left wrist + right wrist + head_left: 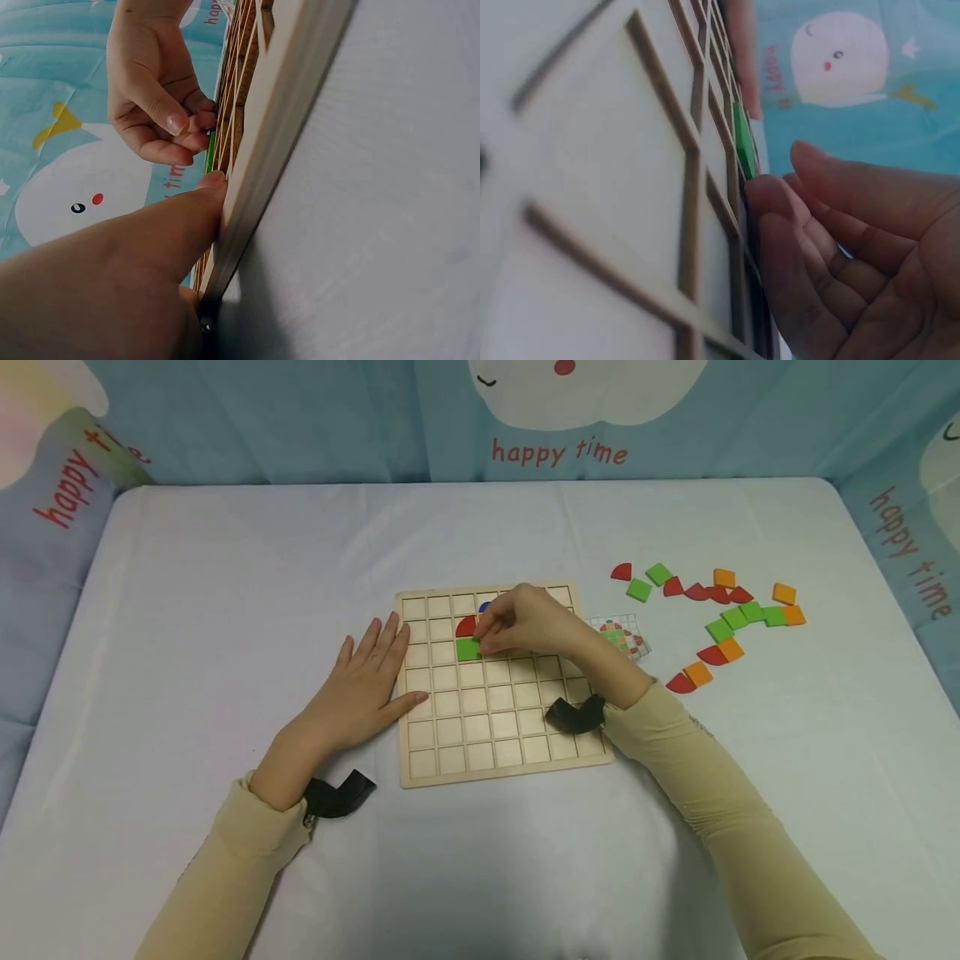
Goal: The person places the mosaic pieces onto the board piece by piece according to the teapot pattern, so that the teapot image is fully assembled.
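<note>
A wooden grid board (507,771) lies in the middle of the table. In its upper part sit a red quarter-circle tile (466,627), a green square tile (468,649) below it and a blue piece (483,607), partly covered. My right hand (528,620) bends over the board, fingertips at the green tile's right edge. In the right wrist view its thumb stands apart from the fingers (769,199), and no tile shows between them. My left hand (365,681) lies spread along the board's left edge, its thumb resting on the frame.
Several loose red, green and orange tiles (733,617) are scattered to the board's right. A printed pattern card (637,643) lies beside the board, partly under my right forearm. Black wrist straps (341,795) hang at both cuffs. A patterned blue curtain (300,422) borders the table.
</note>
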Motion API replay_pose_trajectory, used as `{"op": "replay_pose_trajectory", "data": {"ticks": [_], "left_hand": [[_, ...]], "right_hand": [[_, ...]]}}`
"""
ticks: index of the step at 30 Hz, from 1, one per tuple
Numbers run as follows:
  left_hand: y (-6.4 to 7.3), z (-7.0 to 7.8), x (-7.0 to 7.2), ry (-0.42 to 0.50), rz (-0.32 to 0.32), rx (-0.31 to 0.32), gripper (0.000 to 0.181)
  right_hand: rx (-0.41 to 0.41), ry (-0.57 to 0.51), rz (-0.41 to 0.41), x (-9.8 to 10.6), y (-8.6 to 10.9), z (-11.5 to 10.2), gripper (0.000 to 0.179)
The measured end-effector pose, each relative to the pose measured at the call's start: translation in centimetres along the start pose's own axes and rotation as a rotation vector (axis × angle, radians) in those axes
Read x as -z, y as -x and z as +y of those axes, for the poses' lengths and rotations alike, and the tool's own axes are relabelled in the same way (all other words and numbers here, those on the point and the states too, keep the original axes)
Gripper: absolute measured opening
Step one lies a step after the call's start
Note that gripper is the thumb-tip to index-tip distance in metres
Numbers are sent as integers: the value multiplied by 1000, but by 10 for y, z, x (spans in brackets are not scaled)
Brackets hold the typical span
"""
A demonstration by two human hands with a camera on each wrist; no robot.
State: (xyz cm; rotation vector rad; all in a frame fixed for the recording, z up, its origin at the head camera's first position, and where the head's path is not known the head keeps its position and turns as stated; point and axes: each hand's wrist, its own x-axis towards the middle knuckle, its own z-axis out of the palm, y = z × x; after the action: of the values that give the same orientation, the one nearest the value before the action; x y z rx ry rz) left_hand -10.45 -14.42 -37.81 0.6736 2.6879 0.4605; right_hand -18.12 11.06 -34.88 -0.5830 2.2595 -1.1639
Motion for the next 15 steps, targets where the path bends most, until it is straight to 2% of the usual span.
{"op": "replay_pose_trajectory", "data": {"ticks": [8,15], "left_hand": [[0,0,0,3,4,-5,84],[1,1,1,5,10,-6,83]], "right_hand": [[-23,-40,58,19,8,1,12],[-86,-33,210,56,30,12,19]]}}
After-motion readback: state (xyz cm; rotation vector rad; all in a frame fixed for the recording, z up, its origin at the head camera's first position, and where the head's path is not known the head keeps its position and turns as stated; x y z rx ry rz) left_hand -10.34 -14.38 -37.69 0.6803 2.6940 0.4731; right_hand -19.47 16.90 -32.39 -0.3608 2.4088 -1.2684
